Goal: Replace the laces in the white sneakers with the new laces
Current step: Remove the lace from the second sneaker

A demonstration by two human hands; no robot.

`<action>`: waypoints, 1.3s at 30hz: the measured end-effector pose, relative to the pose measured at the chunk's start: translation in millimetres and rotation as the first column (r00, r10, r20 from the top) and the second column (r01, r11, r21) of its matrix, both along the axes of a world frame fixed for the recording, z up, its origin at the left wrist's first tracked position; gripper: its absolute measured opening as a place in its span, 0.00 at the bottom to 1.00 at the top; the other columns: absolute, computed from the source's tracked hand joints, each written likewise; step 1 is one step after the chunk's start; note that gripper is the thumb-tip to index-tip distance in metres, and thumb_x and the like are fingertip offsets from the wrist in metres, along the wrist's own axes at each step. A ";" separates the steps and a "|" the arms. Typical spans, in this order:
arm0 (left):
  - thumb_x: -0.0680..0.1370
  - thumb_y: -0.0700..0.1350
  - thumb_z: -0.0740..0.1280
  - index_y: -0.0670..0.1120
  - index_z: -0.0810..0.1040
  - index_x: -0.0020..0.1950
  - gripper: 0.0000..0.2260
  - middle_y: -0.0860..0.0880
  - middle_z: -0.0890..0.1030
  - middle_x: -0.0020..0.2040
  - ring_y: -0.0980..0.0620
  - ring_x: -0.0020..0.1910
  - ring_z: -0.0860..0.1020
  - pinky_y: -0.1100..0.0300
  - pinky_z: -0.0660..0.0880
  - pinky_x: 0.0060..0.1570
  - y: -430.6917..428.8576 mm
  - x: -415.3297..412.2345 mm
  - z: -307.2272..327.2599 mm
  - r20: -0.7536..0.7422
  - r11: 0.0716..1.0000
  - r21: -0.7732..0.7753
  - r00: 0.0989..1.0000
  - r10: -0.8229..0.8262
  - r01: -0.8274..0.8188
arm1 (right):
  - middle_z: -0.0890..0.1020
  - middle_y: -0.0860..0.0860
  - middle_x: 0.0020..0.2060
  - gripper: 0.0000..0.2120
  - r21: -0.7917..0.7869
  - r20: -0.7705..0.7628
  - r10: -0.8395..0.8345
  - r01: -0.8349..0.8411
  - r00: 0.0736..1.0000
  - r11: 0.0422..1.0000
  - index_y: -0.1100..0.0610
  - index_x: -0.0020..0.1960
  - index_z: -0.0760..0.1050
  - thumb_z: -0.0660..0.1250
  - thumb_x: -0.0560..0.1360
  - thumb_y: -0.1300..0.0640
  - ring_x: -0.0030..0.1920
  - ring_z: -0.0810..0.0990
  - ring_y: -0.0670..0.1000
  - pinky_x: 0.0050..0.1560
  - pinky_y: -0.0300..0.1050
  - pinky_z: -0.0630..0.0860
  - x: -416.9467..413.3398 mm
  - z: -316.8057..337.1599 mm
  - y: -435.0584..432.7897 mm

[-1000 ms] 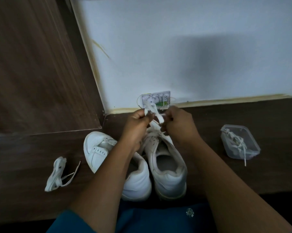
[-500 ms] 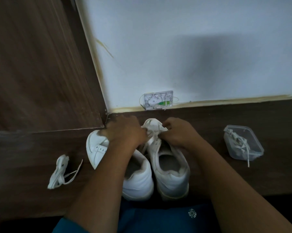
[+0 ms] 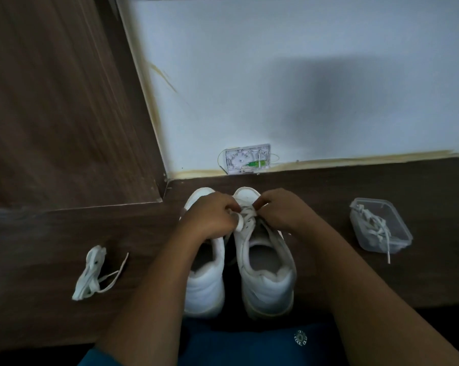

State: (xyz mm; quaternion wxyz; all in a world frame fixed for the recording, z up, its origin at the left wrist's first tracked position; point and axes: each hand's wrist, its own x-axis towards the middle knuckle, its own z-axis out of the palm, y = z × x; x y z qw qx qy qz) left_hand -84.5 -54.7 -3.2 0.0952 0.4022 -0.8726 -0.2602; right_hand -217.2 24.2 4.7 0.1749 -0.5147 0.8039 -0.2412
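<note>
Two white sneakers stand side by side on the dark wooden surface, heels toward me. My left hand lies over the left sneaker and pinches the white lace at the front eyelets of the right sneaker. My right hand pinches the same lace from the other side. A loose bundle of white lace lies to the left of the shoes. Another lace sits in a clear plastic container at the right, one end hanging over its rim.
A white wall rises behind the shoes, with a small open wall box at its foot. A brown wooden panel stands at the left. My blue clothing fills the bottom of the view.
Both hands have dropped from holding the lace up above the toe down onto the right sneaker's front eyelets. The left sneaker now stands straighter beside the right one.
</note>
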 end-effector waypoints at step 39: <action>0.73 0.39 0.61 0.51 0.65 0.33 0.12 0.53 0.69 0.35 0.49 0.40 0.72 0.58 0.66 0.39 1.5 -25.0 -5.3 0.139 0.994 -0.078 0.988 -0.071 0.083 | 0.83 0.51 0.47 0.08 -0.028 0.016 0.237 -0.237 0.971 0.971 0.57 0.49 0.81 0.70 0.70 0.61 0.50 0.80 0.49 0.51 0.42 0.74 -1.5 8.7 6.9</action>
